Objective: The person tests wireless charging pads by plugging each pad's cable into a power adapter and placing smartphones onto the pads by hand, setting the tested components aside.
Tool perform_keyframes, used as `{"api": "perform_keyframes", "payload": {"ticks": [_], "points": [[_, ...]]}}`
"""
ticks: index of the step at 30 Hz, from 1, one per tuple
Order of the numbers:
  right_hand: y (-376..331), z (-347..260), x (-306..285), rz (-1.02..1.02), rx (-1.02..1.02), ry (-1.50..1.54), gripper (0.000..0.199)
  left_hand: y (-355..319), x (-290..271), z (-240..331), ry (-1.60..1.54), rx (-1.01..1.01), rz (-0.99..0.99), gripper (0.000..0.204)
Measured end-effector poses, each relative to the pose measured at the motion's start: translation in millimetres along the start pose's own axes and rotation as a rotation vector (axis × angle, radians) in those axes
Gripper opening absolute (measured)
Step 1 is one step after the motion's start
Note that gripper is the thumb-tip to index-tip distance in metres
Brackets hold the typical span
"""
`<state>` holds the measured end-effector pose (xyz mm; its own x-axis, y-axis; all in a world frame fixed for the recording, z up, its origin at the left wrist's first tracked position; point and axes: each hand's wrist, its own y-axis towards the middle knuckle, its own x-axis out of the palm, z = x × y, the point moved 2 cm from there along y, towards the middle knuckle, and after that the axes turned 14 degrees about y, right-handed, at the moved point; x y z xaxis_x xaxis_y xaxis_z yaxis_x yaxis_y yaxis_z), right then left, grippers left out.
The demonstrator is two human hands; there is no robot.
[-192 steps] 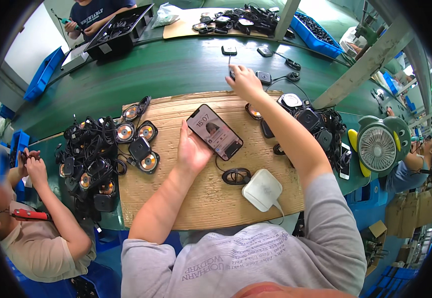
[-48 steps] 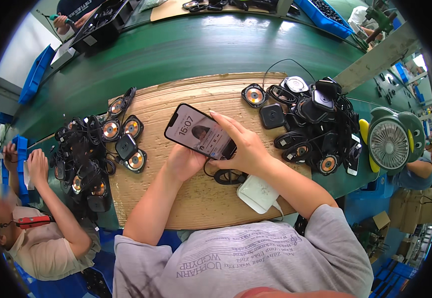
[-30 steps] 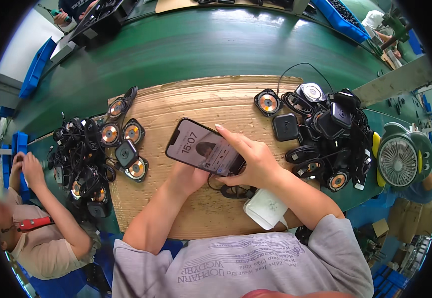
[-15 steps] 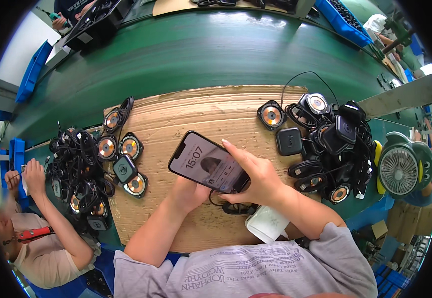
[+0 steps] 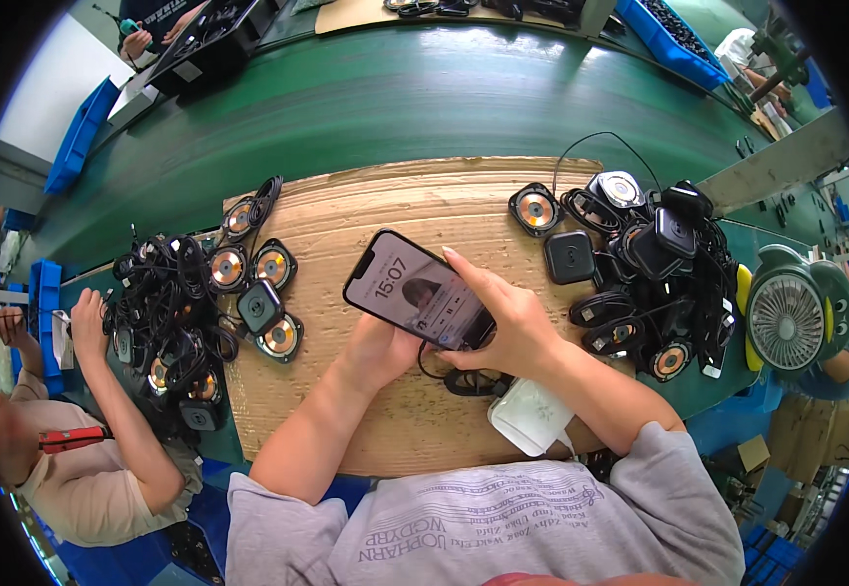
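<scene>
A black-framed smartphone [image 5: 419, 291] with a lit screen is tilted over the middle of the cardboard. My right hand [image 5: 514, 327] is closed round its lower right end, thumb along the upper edge. Under the phone lies my left hand [image 5: 385, 350], its fingers hidden behind it; whether it holds anything else there does not show. A thin black cable [image 5: 473, 382] lies coiled just below my hands, one strand running up behind the phone. Close to my right forearm sits a white rounded block [image 5: 532, 418].
Black square pads, round coil discs and bundled cables form a left pile [image 5: 185, 322] and a right pile [image 5: 659, 264] on the cardboard sheet [image 5: 395, 195]. A small green fan [image 5: 786, 317] stands at the right. A co-worker's arm [image 5: 131, 420] is at the left, beyond the left pile.
The view has shifted slightly, so the piles and cardboard sit a little differently in it. My hands still hold the phone in much the same pose.
</scene>
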<state>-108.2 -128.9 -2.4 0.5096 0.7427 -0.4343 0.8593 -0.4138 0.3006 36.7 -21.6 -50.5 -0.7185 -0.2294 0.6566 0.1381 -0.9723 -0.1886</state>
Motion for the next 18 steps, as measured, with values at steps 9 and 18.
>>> {"api": "perform_keyframes", "payload": {"ticks": [9,18], "points": [[2.0,-3.7,2.1,-0.036,-0.040,-0.058,0.103,-3.0,-17.0,-5.5,-0.096,-0.054,-0.023,0.045],[-0.1,2.5,4.1,0.039,-0.098,-0.049,0.100,-1.1,-10.6,-5.3,-0.135,-0.020,0.017,0.042]]}}
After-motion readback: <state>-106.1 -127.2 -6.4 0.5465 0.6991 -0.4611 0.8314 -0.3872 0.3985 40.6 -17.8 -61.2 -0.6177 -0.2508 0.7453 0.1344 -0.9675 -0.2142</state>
